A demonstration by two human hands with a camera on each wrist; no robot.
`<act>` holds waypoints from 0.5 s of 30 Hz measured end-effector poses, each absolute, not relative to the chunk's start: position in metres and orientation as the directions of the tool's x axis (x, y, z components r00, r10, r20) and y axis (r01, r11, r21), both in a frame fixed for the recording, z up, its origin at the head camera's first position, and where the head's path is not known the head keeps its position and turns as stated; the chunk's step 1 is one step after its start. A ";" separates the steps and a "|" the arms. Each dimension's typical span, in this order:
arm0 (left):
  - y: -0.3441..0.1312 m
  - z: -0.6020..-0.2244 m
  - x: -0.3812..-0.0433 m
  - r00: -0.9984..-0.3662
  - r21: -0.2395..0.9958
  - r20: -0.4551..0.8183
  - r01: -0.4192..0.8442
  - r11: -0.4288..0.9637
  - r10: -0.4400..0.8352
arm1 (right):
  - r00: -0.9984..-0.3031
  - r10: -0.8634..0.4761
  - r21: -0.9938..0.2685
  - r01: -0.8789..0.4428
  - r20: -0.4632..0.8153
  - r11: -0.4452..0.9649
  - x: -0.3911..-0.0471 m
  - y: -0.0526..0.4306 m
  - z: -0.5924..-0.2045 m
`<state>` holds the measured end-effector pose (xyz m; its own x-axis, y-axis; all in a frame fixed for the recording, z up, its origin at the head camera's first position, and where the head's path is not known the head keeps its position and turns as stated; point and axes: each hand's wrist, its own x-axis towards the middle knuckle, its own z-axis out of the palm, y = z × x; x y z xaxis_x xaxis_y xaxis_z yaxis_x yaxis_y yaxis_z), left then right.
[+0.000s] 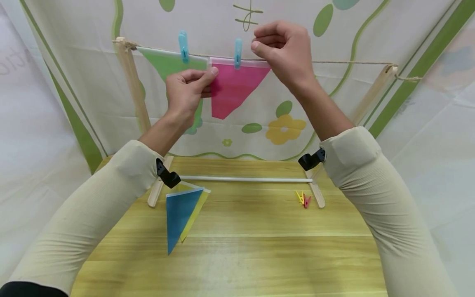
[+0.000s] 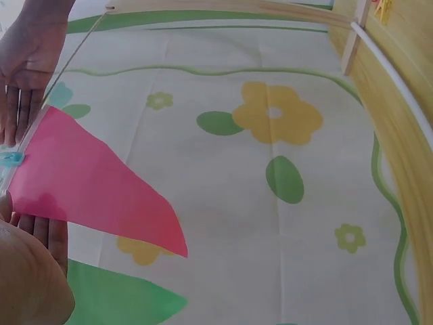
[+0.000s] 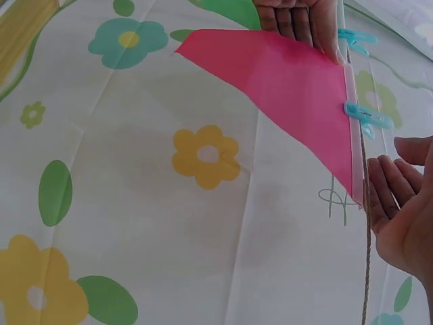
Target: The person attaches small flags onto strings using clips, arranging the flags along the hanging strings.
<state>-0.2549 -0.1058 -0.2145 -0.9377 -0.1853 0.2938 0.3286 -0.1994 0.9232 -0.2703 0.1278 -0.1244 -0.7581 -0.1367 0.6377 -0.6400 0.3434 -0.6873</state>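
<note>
Nearest the head camera, the two cream sleeves (image 1: 92, 210) reach forward, each cuff bearing a small black wrist camera (image 1: 168, 175), towards a pink pennant (image 1: 237, 82) that hangs from a thin string (image 1: 352, 62) by a single blue clip (image 1: 238, 53) near the middle of its white top edge. The left hand (image 1: 187, 88) pinches the pennant's upper left corner between thumb and fingers; the right hand (image 1: 287, 51) is beside the string, its fingers loosely bent, thumb apart, grasping nothing. With only one clip biting, the pennant could pivot or slip if that clip is set too shallow or a knuckle knocks it, or slump to one side once the left corner is let go. A downward tug could drag the string and tilt the wooden posts (image 1: 132, 82) it is tied to, and might shake the neighbouring green pennant (image 1: 163, 60). Lower down, a dropping arm might catch the white rod (image 1: 245, 179) between the posts, or scatter the blue pennant (image 1: 182, 214), the yellow pennant (image 1: 192, 216) under it and the small pegs (image 1: 306, 201) lying loose on the desk (image 1: 252, 243). No brand or label can be made out; the flowered backdrop (image 1: 208, 144) carries a looped, crossed green scribble (image 1: 256, 12) that spells nothing legible, and the faint lettering (image 1: 11, 64) at far left is too pale to read.
</note>
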 end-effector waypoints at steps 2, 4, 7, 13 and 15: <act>-0.107 -0.216 -0.255 -0.933 0.915 0.309 0.345 -0.208 -0.186 | -0.747 -0.129 -0.684 -0.653 0.652 0.326 -0.271 0.131 -0.126; -0.110 -0.217 -0.255 -0.929 0.908 0.319 0.357 -0.219 -0.188 | -0.734 -0.125 -0.676 -0.668 0.667 0.312 -0.271 0.135 -0.127; -0.113 -0.218 -0.255 -0.924 0.898 0.330 0.371 -0.236 -0.195 | -0.711 -0.129 -0.656 -0.692 0.691 0.301 -0.271 0.139 -0.130; -0.119 -0.221 -0.253 -0.918 0.892 0.340 0.383 -0.239 -0.205 | -0.675 -0.124 -0.627 -0.727 0.727 0.281 -0.270 0.145 -0.138; -0.121 -0.222 -0.252 -0.917 0.892 0.342 0.386 -0.234 -0.208 | -0.656 -0.123 -0.606 -0.742 0.745 0.287 -0.270 0.147 -0.141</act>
